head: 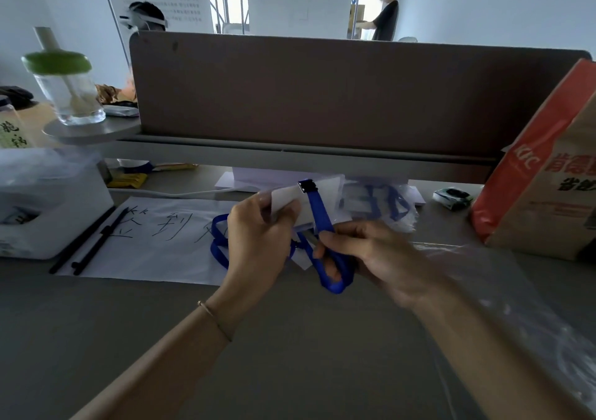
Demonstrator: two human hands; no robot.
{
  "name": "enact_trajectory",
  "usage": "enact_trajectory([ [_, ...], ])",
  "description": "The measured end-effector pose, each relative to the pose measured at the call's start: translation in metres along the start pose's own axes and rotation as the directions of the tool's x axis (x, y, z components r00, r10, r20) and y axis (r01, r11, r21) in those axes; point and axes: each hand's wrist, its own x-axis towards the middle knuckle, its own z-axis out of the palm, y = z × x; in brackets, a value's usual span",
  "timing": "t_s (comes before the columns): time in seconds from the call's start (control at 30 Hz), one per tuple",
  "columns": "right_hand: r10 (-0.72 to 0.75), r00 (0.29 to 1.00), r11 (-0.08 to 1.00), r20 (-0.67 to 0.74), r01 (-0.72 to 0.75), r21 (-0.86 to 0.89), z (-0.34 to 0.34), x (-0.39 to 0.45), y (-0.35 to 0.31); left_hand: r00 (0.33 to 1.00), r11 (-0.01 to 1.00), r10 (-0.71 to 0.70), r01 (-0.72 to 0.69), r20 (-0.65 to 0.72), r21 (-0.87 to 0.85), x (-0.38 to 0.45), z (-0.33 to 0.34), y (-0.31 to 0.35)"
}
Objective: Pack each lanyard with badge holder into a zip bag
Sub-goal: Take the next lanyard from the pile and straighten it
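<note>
My left hand [258, 236] grips a white badge holder [287, 205] above the desk. A blue lanyard [322, 223] hangs from the holder's black clip [306, 187] and runs down into my right hand [371, 255], whose fingers pinch the folded strap, a loop sticking out below. Another blue loop [217, 242] trails left of my left hand over the paper. Behind my hands lies a clear zip bag [383, 203] with a blue lanyard packed inside. More clear plastic bags [503, 287] lie under my right forearm.
A white sheet with handwritten characters [154, 236] and two black pens [93, 239] lie at the left, beside a white box [48, 207]. A brown-and-red paper bag [545, 174] stands at the right. A grey partition [322, 97] closes the back; a green-lidded cup [69, 87] sits on its shelf.
</note>
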Motion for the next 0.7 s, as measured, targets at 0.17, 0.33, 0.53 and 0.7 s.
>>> enact_trajectory([
  [0.17,-0.034,0.999,0.995,-0.037,0.031,-0.092,0.008,0.004,0.008,0.982,0.928,-0.186,0.187,0.036,-0.321,-0.001,0.0,0.014],
  [0.33,-0.009,0.998,0.974,-0.055,-0.004,-0.227,0.013,0.011,0.021,0.923,0.769,-0.364,0.374,0.126,-0.519,0.003,-0.002,0.022],
  [0.53,-0.029,0.999,0.918,-0.016,0.02,-0.397,0.003,0.017,0.03,0.918,0.768,-0.352,0.394,0.182,-0.505,0.009,-0.01,0.024],
  [0.7,0.003,1.0,0.906,-0.023,-0.013,-0.423,-0.008,0.016,0.033,0.848,0.772,-0.382,0.511,0.367,-0.379,0.02,-0.019,0.021],
])
